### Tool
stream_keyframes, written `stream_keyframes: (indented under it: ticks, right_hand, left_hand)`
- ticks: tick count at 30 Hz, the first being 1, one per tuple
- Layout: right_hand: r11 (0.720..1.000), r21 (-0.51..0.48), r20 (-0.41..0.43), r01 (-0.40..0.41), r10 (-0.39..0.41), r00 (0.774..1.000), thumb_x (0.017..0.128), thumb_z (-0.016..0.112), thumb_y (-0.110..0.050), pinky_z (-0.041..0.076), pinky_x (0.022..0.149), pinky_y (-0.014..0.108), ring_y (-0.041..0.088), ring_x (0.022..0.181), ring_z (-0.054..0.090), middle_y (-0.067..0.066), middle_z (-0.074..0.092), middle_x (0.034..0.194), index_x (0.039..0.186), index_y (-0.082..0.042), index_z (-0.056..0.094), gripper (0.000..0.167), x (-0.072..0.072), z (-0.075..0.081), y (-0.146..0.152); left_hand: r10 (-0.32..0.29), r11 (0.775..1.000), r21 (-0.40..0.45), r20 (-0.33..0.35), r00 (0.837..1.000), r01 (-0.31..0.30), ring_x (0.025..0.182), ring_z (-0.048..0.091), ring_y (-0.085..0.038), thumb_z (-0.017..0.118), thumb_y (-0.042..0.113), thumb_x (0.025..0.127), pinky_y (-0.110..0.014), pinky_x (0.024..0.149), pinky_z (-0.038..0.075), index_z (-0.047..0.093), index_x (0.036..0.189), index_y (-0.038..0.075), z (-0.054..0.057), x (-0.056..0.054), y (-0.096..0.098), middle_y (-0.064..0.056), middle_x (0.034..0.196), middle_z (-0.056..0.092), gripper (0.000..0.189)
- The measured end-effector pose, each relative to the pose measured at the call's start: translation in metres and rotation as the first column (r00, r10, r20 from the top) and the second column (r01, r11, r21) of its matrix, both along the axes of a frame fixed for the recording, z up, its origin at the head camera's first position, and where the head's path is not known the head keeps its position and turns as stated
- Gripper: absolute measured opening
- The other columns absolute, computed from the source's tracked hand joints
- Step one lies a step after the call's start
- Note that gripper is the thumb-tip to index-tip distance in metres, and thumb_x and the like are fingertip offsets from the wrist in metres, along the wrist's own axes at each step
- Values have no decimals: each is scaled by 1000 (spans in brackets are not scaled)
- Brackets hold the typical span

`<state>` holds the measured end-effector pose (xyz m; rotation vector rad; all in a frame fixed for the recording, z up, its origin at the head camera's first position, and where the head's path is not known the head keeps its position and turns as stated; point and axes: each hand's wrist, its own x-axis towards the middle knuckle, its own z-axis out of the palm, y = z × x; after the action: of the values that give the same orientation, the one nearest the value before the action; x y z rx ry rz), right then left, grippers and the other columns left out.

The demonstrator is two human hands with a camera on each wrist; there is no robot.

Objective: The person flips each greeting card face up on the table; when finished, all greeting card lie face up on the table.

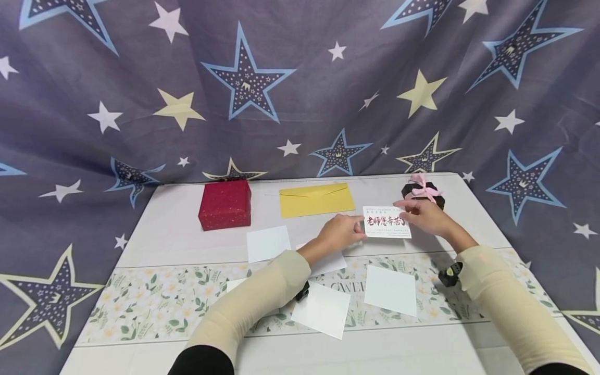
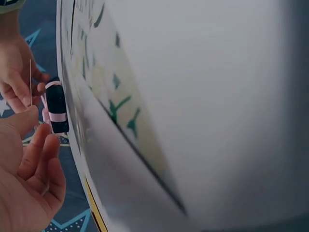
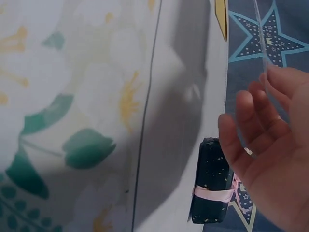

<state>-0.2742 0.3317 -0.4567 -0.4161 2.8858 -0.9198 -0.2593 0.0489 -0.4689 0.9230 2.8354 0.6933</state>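
A white greeting card (image 1: 380,230) with red Chinese lettering is held up above the table, its printed face toward the head camera. My left hand (image 1: 338,233) pinches its left edge between thumb and fingers. At the upper right corner, my right hand (image 1: 425,216) pinches it too, covering the end of the lettering. Both wrist views show the card edge-on, as a thin line (image 2: 31,79) by the left thumb. Behind the right hand sits a black gift box (image 3: 210,169) with a pink ribbon bow (image 1: 424,191).
Several blank white cards lie about the table, one left (image 1: 268,244), one in front (image 1: 321,310), one right (image 1: 390,290); my left forearm partly hides others. Toward the back are a red box (image 1: 226,204) and a yellow envelope (image 1: 317,201). A star-patterned cloth (image 1: 300,78) hangs behind.
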Motion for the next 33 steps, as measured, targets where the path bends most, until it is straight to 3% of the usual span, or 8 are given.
stream_keyframes:
  ticks: [5, 9, 17, 26, 33]
  right_hand:
    - [998, 44, -14, -49, 50, 999, 99, 65, -16, 43, 63, 27, 14, 71, 53, 11, 66, 95, 134, -4, 65, 37, -2, -6, -1]
    - [994, 77, -22, -76, 78, 997, 98, 65, -14, 46, 68, 30, 14, 74, 57, 8, 66, 91, 133, -4, 66, 37, -2, -10, -4]
    - [988, 122, -14, -100, 102, 995, 98, 65, -14, 46, 71, 34, 15, 74, 56, 5, 66, 87, 133, -5, 66, 37, -7, -16, -7]
    - [985, 149, 11, -91, 91, 996, 99, 64, -17, 39, 71, 35, 16, 72, 48, 4, 61, 84, 134, -10, 67, 36, -10, -19, -11]
    - [977, 189, -9, -101, 104, 994, 96, 68, -16, 39, 69, 32, 15, 71, 46, 3, 57, 81, 130, -11, 70, 35, -13, -23, -15]
  left_hand:
    - [4, 998, -65, -6, 1000, -4, 79, 65, -7, 74, 42, 93, -24, 78, 55, 67, 129, 14, -5, 1, 2, 12, 84, 75, 46]
    - [17, 990, -141, -14, 1000, -18, 72, 58, -7, 71, 48, 93, -23, 65, 50, 63, 139, 15, -6, 3, 4, 9, 77, 69, 57]
    - [36, 977, -210, -33, 999, -42, 78, 62, -11, 69, 52, 93, -27, 66, 52, 72, 118, 18, -3, 6, 7, 2, 92, 73, 42]
    - [55, 963, -261, -34, 998, -62, 90, 70, -15, 69, 52, 93, -30, 72, 56, 72, 119, 18, -4, 6, 10, -1, 103, 76, 43]
    - [40, 946, -322, -3, 999, -38, 85, 67, -14, 69, 51, 93, -30, 69, 55, 73, 110, 20, -6, 6, 10, 1, 99, 73, 36]
